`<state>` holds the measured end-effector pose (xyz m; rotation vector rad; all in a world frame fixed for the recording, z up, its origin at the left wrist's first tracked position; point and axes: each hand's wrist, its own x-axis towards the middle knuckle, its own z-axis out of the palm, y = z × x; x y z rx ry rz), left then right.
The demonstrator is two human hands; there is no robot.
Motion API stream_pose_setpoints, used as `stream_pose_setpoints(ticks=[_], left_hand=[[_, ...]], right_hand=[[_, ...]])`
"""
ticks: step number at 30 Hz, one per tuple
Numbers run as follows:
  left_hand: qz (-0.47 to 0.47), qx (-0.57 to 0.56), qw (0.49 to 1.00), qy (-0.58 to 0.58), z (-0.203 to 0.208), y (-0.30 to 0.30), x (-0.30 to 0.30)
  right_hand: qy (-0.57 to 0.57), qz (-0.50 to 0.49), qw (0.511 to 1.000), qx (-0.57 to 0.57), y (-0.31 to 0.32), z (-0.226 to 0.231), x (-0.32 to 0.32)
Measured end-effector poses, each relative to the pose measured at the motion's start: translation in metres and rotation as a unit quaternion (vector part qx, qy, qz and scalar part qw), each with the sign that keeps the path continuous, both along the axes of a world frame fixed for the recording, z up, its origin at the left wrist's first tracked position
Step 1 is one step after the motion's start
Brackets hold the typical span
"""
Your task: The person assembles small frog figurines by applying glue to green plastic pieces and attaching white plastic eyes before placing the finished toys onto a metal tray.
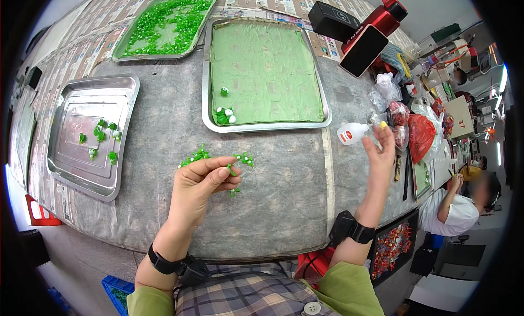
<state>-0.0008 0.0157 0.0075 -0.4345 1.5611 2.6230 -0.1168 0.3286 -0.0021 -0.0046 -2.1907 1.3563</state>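
My left hand [201, 182] is closed, pinching a small green plastic piece [231, 169] between thumb and fingertips. Around and behind it lie loose green pieces with white bits [244, 160] on the grey table cover. My right hand [382, 147] is raised beside a small white squeeze bottle [350, 134] with a red label. Its thumb and fingers are apart. A small yellow thing [383, 124] shows at its fingertips; I cannot tell whether it is held or worn. Whether the fingers touch the bottle is unclear.
A green-lined metal tray [267, 127] holds several green-and-white figures. Another metal tray [126, 97] with several figures stands left. Behind is a tray [117, 55] of many green pieces. At right are a phone [364, 51], red bottle [386, 16], plastic bags [421, 138] and a seated person [445, 212].
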Motion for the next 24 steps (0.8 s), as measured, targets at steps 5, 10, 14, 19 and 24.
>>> stream_pose_setpoints(ticks=[5,10,14,19,24], left_hand=[[-0.016,0.006,1.0,0.003,0.0,-0.002,0.001],[-0.018,0.091,0.996,-0.005,-0.003,-0.006,0.004],[-0.024,0.154,0.988,-0.008,-0.002,-0.008,0.004],[-0.028,0.214,0.976,0.012,-0.007,-0.009,0.004],[-0.025,0.221,0.975,-0.003,-0.005,-0.009,0.004]], right_hand=[[-0.208,0.105,0.971,0.051,-0.005,-0.014,-0.012],[-0.143,0.165,0.97,-0.106,-0.048,0.018,0.008],[-0.083,0.232,0.954,-0.172,-0.097,0.06,0.039],[-0.034,0.26,0.947,-0.184,-0.121,0.076,0.057],[0.05,0.25,0.953,-0.163,-0.14,0.074,0.065]])
